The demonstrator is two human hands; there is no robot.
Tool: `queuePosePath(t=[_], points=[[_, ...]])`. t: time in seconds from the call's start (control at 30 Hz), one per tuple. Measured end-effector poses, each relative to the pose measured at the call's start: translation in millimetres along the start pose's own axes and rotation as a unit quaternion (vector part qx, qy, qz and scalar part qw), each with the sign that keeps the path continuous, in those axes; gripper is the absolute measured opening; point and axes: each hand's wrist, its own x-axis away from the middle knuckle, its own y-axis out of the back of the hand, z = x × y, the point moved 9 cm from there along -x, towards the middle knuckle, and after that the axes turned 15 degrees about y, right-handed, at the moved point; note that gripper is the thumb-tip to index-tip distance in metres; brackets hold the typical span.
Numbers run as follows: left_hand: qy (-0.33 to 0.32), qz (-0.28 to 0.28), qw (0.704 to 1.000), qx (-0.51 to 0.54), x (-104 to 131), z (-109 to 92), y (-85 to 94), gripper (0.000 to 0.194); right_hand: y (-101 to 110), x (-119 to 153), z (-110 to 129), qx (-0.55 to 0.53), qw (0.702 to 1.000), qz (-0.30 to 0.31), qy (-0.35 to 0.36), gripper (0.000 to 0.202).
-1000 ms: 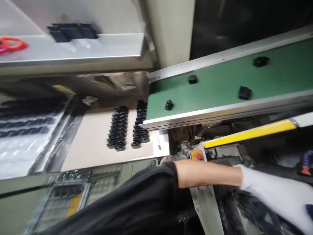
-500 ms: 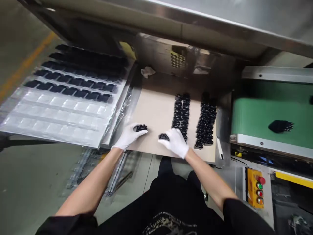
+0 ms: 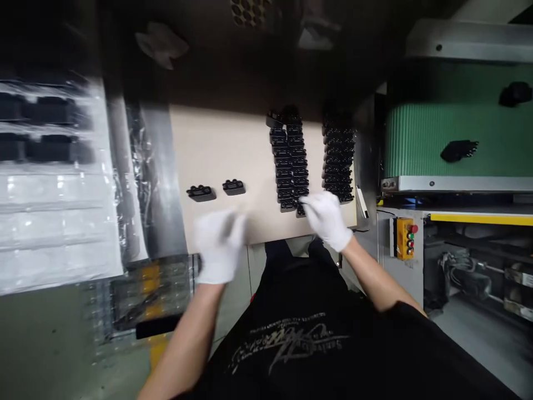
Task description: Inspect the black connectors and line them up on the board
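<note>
Both my hands wear white gloves. My right hand [image 3: 327,220] rests at the near end of a row of black plastic parts [image 3: 287,161], its fingertips closed on the nearest black part [image 3: 300,210]. My left hand [image 3: 219,245] is blurred by motion and hovers over the near edge of the beige board [image 3: 225,139], holding nothing. Two loose black parts [image 3: 201,193] [image 3: 234,187] lie side by side on the board just beyond my left hand. A second row of black parts [image 3: 338,161] stands to the right of the first.
A clear blister tray [image 3: 50,194] with black parts in its far pockets lies on the left. On the right a green conveyor belt [image 3: 416,139] carries two black parts [image 3: 458,150] [image 3: 515,93]. A yellow button box [image 3: 405,238] hangs below it.
Both hands have let go of the parts they held, and the two parts now lie on the board. My right hand moved right to the row's end, my left hand drew back.
</note>
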Motion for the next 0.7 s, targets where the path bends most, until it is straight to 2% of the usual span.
queuePosePath(t=[0.07,0.1,0.17,0.23,0.3,0.4,0.5,0.57,0.63,0.67,0.7], points=[[-0.107,0.155,0.979,-0.072,44.4,-53.8,-68.5,0.036,11.8,70.0,-40.3,0.044,0.992,0.005,-0.115,0.034],[-0.137,0.198,0.964,-0.109,58.8,-73.1,-97.8,0.040,9.1,95.4,-54.8,0.063,0.986,0.025,-0.149,0.037],[-0.158,0.224,0.945,-0.180,67.3,-96.2,-140.9,0.048,-7.2,122.5,-71.5,0.088,0.978,0.074,-0.174,0.047],[-0.154,0.215,0.937,-0.227,61.4,-100.6,-164.1,0.047,-25.2,127.2,-76.6,0.098,0.975,0.101,-0.174,0.052],[-0.156,0.223,0.931,-0.241,58.6,-92.1,-175.8,0.037,-35.9,125.2,-77.8,0.098,0.974,0.101,-0.178,0.045],[-0.177,0.244,0.930,-0.211,66.8,-73.9,-183.8,0.029,-42.0,124.7,-78.1,0.074,0.981,0.077,-0.161,0.027],[-0.191,0.273,0.930,-0.157,78.2,-64.4,-192.9,0.027,-51.4,124.1,-79.4,-0.001,0.994,0.047,-0.103,0.024],[-0.168,0.286,0.937,-0.110,81.2,-64.7,-193.7,0.028,-61.6,123.2,-82.1,-0.082,0.992,0.033,-0.092,0.023],[-0.105,0.294,0.949,-0.043,85.0,-67.5,-185.8,0.030,-67.1,127.8,-89.0,-0.188,0.972,-0.009,-0.141,0.023],[-0.059,0.308,0.950,-0.007,90.0,-68.1,-181.3,0.033,-67.1,134.9,-94.2,-0.255,0.949,-0.049,-0.181,0.028],[0.004,0.317,0.948,0.029,95.9,-66.4,-176.4,0.036,-66.0,147.3,-101.2,-0.330,0.910,-0.104,-0.230,0.035]])
